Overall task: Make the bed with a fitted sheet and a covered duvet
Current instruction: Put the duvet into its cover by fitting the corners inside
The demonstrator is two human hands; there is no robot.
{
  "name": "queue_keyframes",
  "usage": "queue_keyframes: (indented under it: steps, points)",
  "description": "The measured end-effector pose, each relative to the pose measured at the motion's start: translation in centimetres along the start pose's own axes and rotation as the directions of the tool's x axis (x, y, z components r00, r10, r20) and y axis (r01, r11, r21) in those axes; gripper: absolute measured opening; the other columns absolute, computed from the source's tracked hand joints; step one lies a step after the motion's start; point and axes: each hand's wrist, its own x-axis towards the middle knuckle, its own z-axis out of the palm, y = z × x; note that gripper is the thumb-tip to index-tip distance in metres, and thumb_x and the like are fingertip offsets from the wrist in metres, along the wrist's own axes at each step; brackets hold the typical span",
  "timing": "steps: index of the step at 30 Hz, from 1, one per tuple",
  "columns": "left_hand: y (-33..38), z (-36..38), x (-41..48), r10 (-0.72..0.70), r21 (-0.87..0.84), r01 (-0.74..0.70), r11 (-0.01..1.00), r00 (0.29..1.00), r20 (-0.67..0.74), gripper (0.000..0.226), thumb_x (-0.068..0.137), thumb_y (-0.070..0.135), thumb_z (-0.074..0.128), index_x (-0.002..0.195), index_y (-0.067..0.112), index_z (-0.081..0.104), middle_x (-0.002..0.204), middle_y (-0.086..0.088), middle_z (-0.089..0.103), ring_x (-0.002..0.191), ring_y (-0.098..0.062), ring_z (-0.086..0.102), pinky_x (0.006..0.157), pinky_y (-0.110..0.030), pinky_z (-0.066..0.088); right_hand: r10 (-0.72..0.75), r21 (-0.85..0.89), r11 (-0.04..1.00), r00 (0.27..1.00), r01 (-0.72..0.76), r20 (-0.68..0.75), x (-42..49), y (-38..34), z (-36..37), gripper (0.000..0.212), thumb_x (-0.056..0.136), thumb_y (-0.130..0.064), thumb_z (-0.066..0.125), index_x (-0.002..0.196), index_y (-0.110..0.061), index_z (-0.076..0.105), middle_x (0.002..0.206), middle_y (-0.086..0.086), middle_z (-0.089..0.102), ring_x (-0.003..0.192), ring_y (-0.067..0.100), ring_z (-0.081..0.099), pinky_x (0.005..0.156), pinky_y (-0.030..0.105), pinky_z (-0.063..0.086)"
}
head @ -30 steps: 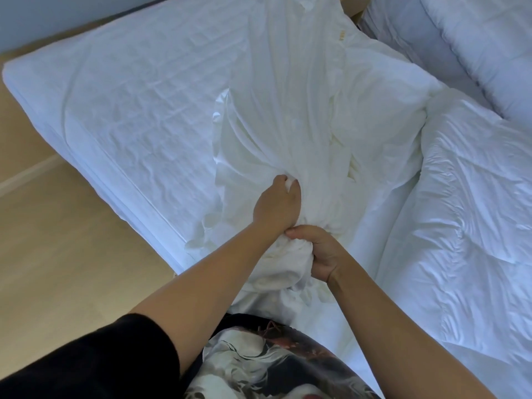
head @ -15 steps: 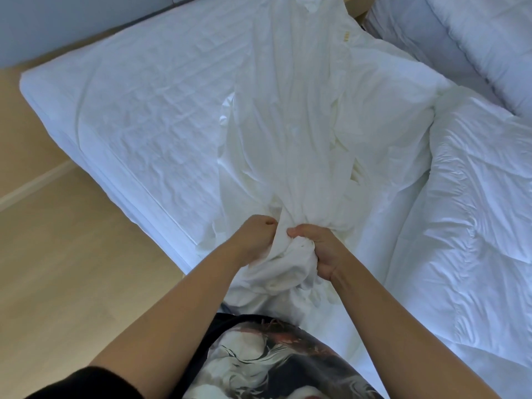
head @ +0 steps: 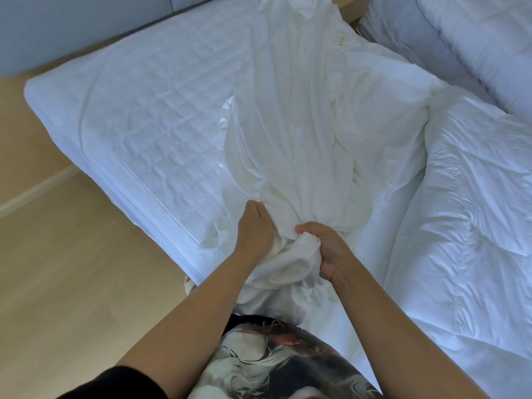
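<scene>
Early going, I judge: my left hand [head: 254, 229] and right hand [head: 326, 251] clutch the bunched sheet [head: 288, 125] at the bed's [head: 138, 110] near edge. No corner is fitted, and the duvet [head: 475, 203] looks bare.

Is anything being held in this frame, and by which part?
Both hands hold the white sheet at its gathered near end. The right hand clutches the bunched fabric, and the left hand grips the folds beside it.

White sheet [head: 290, 116] — quilted white mattress [head: 138, 105], tan floor [head: 72, 283]
</scene>
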Motion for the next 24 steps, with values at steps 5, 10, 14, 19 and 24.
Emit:
queue_keyframes:
  steps: [5, 10, 14, 19, 24]
  points:
    - [0.9, -0.6, 0.5, 0.143, 0.675, -0.227, 0.702, 0.973, 0.178, 0.009, 0.096, 0.014, 0.04, 0.095, 0.009, 0.047, 0.072, 0.001, 0.044, 0.066, -0.017, 0.045, 0.061, -0.026, 0.036, -0.015, -0.11, 0.994, 0.997, 0.007, -0.074, -0.3, -0.1, 0.9, 0.04, 0.083, -0.004, 0.059, 0.044, -0.01, 0.061, 0.044, 0.0, 0.056, 0.059, 0.019, 0.053, 0.061, 0.03, 0.045]
    - [3.0, -1.3, -1.3, 0.184, 0.686, -0.303, 0.661, 0.952, 0.244, 0.034, 0.095, 0.027, 0.035, 0.064, 0.014, 0.041, 0.061, 0.003, 0.041, 0.071, -0.02, 0.044, 0.064, -0.03, 0.033, -0.09, -0.224, 0.973, 0.984, 0.054, -0.155, -1.3, -0.4, 0.3, 0.007, 0.077, -0.007, 0.063, 0.071, -0.004, 0.062, 0.068, 0.008, 0.059, 0.07, 0.024, 0.056, 0.068, 0.032, 0.045]
    - [3.9, 0.2, -3.5, -0.172, 0.172, 0.093, 0.981, 0.828, 0.533, 0.039, 0.09, 0.05, 0.049, 0.09, 0.015, 0.066, 0.09, 0.002, 0.065, 0.08, -0.011, 0.059, 0.068, -0.023, 0.044, -0.187, -0.348, 0.934, 0.945, 0.086, -0.268, -1.3, 0.3, 0.3, 0.012, 0.079, -0.016, 0.062, 0.074, -0.005, 0.064, 0.07, 0.008, 0.065, 0.068, 0.023, 0.064, 0.059, 0.027, 0.045]
    - [5.0, 4.1, -2.5, -0.148, 0.227, 0.011, 0.974, 0.789, 0.596, 0.036, 0.068, 0.037, 0.079, 0.088, 0.015, 0.059, 0.091, 0.003, 0.064, 0.088, -0.015, 0.061, 0.074, -0.026, 0.049, -0.458, -0.737, 0.674, 0.814, 0.055, -0.357, -1.0, 2.3, 1.4, 0.015, 0.093, -0.009, 0.046, 0.099, -0.006, 0.058, 0.09, 0.003, 0.057, 0.089, 0.021, 0.06, 0.062, 0.018, 0.039]
    - [5.6, 6.8, -1.0, -0.323, 0.337, 0.108, 0.935, 0.648, 0.689, 0.028, 0.072, 0.023, 0.078, 0.089, 0.004, 0.067, 0.077, -0.007, 0.068, 0.084, -0.023, 0.066, 0.07, -0.028, 0.05, -0.504, -0.682, 0.726, 0.742, 0.086, -0.442, -2.0, 4.1, 1.3, 0.042, 0.084, -0.026, 0.053, 0.12, -0.004, 0.049, 0.107, 0.008, 0.059, 0.101, 0.026, 0.056, 0.085, 0.041, 0.049]
